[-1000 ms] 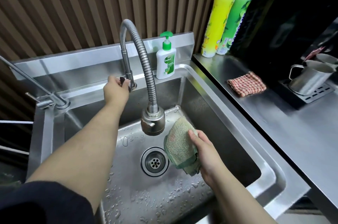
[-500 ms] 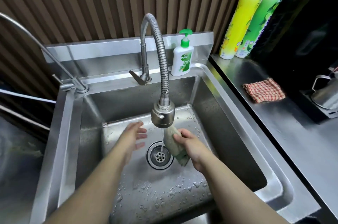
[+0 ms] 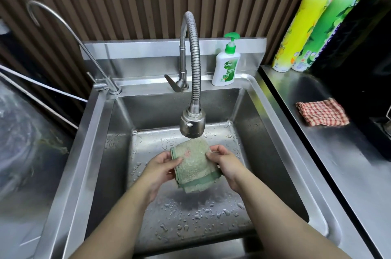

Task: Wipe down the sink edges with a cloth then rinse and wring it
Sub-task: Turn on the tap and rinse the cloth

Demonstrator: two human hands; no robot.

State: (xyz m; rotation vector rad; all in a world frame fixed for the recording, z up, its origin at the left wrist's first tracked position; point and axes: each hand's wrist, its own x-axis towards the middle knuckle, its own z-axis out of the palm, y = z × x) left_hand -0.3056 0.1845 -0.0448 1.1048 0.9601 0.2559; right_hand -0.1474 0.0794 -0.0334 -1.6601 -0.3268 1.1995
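The green cloth [image 3: 193, 163] hangs spread between both hands over the basin of the sink [image 3: 88, 132], directly below the tap's spray head [image 3: 192, 124], which sits at twelve o'clock from it; it is held flat like this, I judge, so that water from the head would meet its full face; whether water is running I cannot tell. The left hand [image 3: 163, 169] grips the cloth's edge at nine o'clock, thumb on top and fingers beneath; the right hand [image 3: 227, 163] pinches the opposite edge at three o'clock, fingers curled round it; the lower hem sags toward six o'clock, apparently clear of the wet basin floor. The wiping seems done and the rinse is in hand; wringing is not yet done.
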